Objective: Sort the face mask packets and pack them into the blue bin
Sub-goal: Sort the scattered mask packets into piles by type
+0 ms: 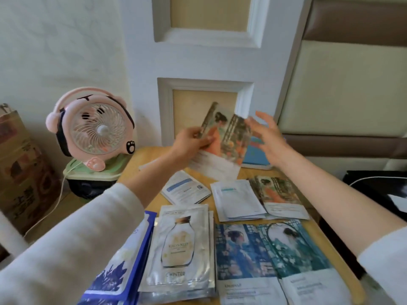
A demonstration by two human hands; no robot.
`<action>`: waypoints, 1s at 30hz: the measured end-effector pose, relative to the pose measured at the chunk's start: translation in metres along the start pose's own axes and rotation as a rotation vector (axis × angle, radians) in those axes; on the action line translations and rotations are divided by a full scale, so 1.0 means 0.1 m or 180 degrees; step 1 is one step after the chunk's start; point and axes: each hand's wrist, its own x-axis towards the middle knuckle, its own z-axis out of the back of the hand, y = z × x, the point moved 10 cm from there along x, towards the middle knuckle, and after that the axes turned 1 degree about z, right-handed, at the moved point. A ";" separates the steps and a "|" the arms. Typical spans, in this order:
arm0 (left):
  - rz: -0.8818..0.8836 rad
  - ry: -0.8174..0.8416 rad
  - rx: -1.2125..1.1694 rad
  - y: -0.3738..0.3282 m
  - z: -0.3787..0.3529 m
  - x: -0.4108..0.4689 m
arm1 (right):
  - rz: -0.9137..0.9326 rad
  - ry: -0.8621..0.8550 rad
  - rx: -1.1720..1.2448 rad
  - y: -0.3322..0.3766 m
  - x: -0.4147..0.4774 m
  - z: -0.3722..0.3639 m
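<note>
Mid-sorting, orange-print packets (222, 137) are pinched in the left hand (189, 143) over the far edge of the desk (134, 159), the right hand (267, 134) held open alongside; the matching pile (278, 194) is likely needed next.

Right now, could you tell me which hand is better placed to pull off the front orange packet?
Probably the right hand: it is open, its fingers beside the orange packets, which the left hand grips.

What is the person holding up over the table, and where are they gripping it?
The left hand pinches a fan of orange-picture mask packets by their left edge. The right hand is open at their right side, gripping nothing.
</note>
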 end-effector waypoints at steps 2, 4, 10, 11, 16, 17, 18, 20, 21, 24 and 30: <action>-0.0030 -0.0026 -0.0322 -0.07 -0.22 0.06 | -0.0575 0.0537 0.0356 -0.24 -0.12 0.01; 0.0060 0.0282 -0.0316 -0.04 -0.51 0.11 | -0.0768 0.0717 0.0350 -0.50 -0.23 0.08; 0.0945 0.1085 0.3280 1.38 -0.33 0.08 | -0.0967 -0.1041 -0.1402 -1.20 -0.28 1.52; 0.1119 0.1298 0.3808 1.65 -0.26 0.01 | -0.1032 -0.1160 -0.1719 -1.32 -0.28 1.70; 0.0741 0.1444 0.4244 1.78 -0.30 -0.04 | -0.1135 -0.0844 -0.3085 -1.69 -0.33 1.88; 0.0573 0.1467 0.4286 1.73 -0.33 -0.03 | -0.1014 -0.0801 -0.3341 -1.69 -0.34 1.85; 0.0472 0.1525 0.4304 1.70 -0.33 -0.02 | -0.0898 -0.0748 -0.3408 -1.67 -0.36 1.80; 0.0356 0.1690 0.4391 1.68 -0.35 -0.05 | -0.0753 -0.0478 -0.3277 -1.70 -0.39 1.67; 0.0267 0.1709 0.4455 1.66 -0.34 -0.06 | -0.0733 -0.0313 -0.3228 -1.73 -0.41 1.63; -0.0085 0.1088 0.4399 1.25 -0.19 0.03 | -0.0751 -0.0035 -0.3184 -1.77 -0.47 1.58; -0.0454 -0.1002 0.2393 0.31 0.73 0.16 | -0.0123 -0.0602 -0.3078 -1.34 -0.51 1.50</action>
